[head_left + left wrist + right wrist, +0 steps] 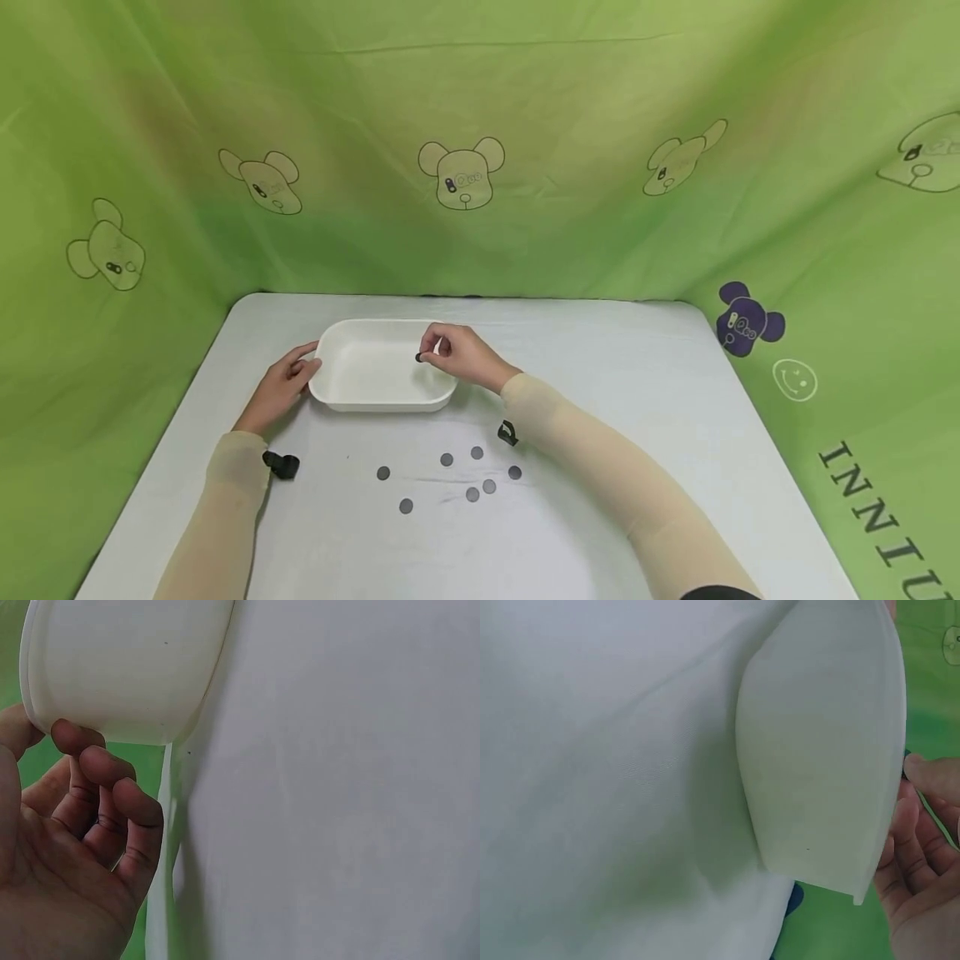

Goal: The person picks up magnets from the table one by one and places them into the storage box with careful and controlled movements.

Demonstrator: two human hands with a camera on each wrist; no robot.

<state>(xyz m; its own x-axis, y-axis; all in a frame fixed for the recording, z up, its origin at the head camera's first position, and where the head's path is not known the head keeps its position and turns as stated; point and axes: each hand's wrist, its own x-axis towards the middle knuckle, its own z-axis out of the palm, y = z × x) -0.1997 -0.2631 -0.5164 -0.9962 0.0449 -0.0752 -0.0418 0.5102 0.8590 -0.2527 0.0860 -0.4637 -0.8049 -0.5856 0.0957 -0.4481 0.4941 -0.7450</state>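
One small, dark, round disc (pixel 419 357) is pinched in the right hand (pixel 467 354), over its end of a low, white, plastic-looking box (pixel 386 407) with round corners, and the box's other end is gripped by the left hand (pixel 281 385). Seven flat, round, grey discs (pixel 447 459) are left lying on the white bench (pixel 600 375), closer to the body than both hands, so most of the job seems not yet done. No disc can be seen inside the box, though part of its floor is hidden by the right hand.
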